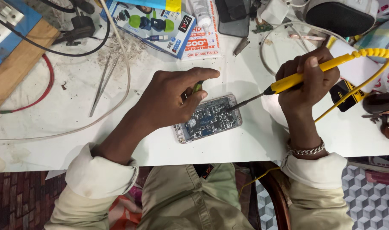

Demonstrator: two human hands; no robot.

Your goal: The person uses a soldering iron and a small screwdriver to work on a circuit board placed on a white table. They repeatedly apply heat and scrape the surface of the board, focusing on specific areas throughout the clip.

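Note:
An opened phone [211, 119] with its circuit board exposed lies on the white table [75, 106]. My left hand [171, 100] rests on the phone's left end and pinches a small green-handled tool [197, 87] between thumb and forefinger. My right hand [307, 81] grips a yellow soldering iron [305, 74]. Its dark tip touches the board near the phone's upper right corner. A yellow cord [375, 74] runs from the iron's back end and loops down past my wrist.
Metal tweezers [103, 83] lie left of my left hand. A white cable [117, 85] and a red wire [43, 91] curve across the left side. Printed boxes [156, 25] and gadgets crowd the far edge. Dark tools [384, 113] sit at the right.

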